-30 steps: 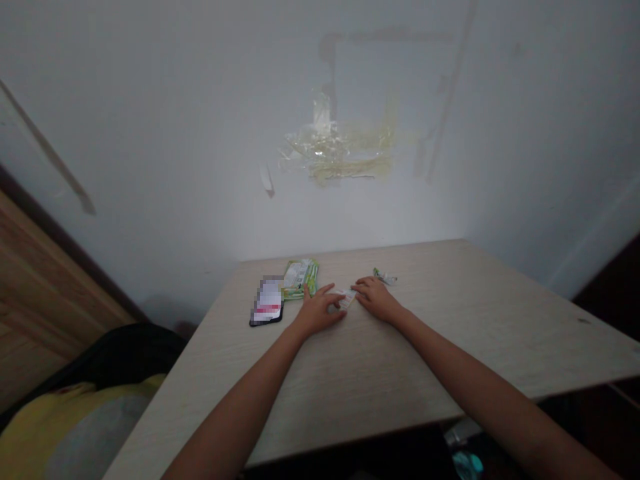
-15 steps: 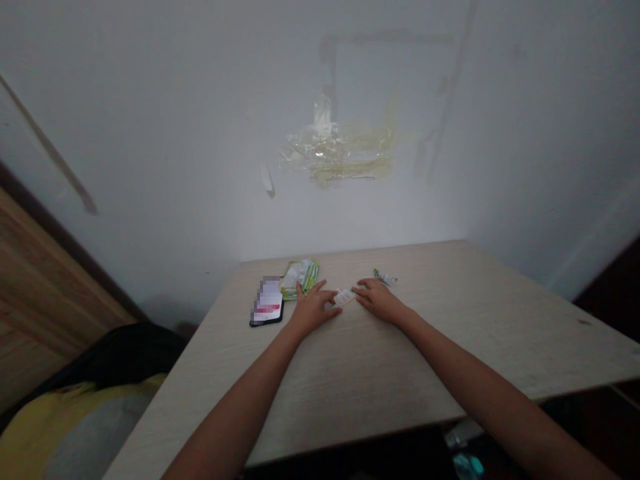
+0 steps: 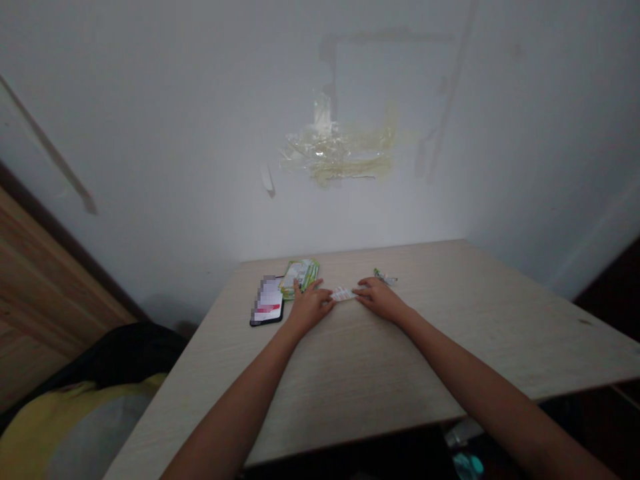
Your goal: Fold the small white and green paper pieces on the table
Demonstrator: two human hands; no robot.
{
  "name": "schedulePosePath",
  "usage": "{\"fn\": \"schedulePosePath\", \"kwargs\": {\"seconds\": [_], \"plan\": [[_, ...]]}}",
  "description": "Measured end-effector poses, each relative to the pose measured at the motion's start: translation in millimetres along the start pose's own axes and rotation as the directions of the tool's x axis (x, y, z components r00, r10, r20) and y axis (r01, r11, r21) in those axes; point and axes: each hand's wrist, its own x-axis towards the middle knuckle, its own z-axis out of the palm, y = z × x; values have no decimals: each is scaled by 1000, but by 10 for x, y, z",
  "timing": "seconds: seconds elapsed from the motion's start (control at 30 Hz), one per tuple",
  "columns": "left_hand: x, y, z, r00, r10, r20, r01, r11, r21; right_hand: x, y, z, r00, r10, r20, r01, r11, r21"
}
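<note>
A small white piece of paper with coloured print (image 3: 343,294) lies low over the table, stretched between my two hands. My left hand (image 3: 310,309) has thumb and index finger closed on its left end, while the other fingers stick out toward a stack of green-and-white packets (image 3: 300,275). At the paper's right end, the fingertips of my right hand (image 3: 379,299) are pressed together on its edge. Just beyond my right hand is a small crumpled green-and-white wrapper (image 3: 385,277).
A phone (image 3: 267,303) with its screen lit lies left of the packets, touching or partly under them. The pale wooden table (image 3: 350,380) meets a wall (image 3: 200,167) bearing peeling tape (image 3: 345,147). A yellow-and-grey cloth item (image 3: 90,427) is at lower left, beside the table.
My left thumb and index finger have closed on the left end of the paper, which has turned a little and lies more level. My right hand has hardly moved.
</note>
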Motion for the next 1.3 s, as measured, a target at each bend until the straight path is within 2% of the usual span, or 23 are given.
{"fn": "schedulePosePath", "kwargs": {"seconds": [0.37, 0.63, 0.87, 1.0, 1.3], "plan": [[-2, 14, 9, 999, -34, -14, 34, 999, 5, 38, 45, 43, 997, -48, -64, 52, 997, 58], [9, 16, -2, 999, -45, 2, 45, 999, -6, 72, 9, 49, 995, -27, -94, 41, 988, 152], [7, 18, 48, 985, -147, -88, 146, 989, -16, 73, -19, 47, 995, 38, -95, -21, 984, 177], [19, 67, 52, 968, -207, -139, 207, 978, -14, 80, -20, 79, 990, 115, -88, -97, 978, 186], [81, 110, 24, 947, -298, -124, 297, 955, -21, 120, -51, 162, 976, 208, -68, -200, 974, 101]]}}
